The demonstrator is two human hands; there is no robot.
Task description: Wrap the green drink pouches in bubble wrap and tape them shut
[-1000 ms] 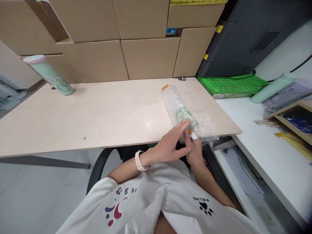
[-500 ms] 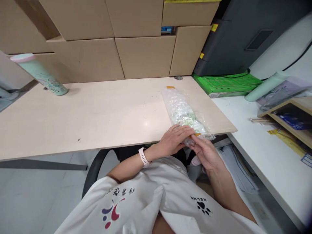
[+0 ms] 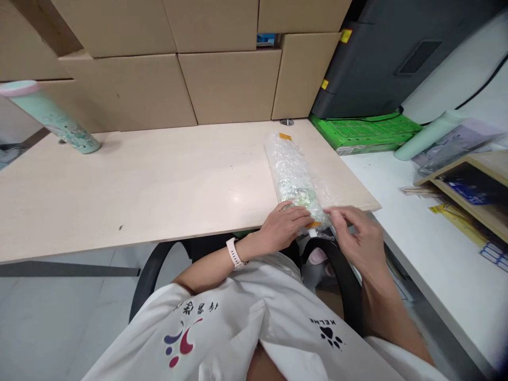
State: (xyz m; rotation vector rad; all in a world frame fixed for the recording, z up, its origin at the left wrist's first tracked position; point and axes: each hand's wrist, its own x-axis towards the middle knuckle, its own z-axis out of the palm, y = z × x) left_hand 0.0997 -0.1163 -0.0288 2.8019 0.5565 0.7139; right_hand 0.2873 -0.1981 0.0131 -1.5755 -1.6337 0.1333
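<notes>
A long bubble-wrapped package (image 3: 291, 168) lies near the right end of the wooden desk, its near end at the front edge. Something green and white shows blurrily through the clear wrap; its kind cannot be made out. Orange tape sits at the far end (image 3: 285, 136) and near end of the wrap. My left hand (image 3: 283, 227) rests on the near end, fingers stretched out over it. On the package's right side my right hand (image 3: 358, 235) pinches the loose edge of the bubble wrap between thumb and forefinger.
Cardboard boxes (image 3: 234, 87) are stacked along the desk's back edge. A mint tumbler (image 3: 65, 119) stands at the left. To the right are a green box (image 3: 365, 132) under a dark machine (image 3: 381, 63), another mint bottle (image 3: 428, 136) and a wooden organizer (image 3: 472, 180). Chair arms flank me.
My right hand has moved right, from the near taped end to the package's right edge. The package has straightened and its wrap lies closer in. My left hand stays on it.
</notes>
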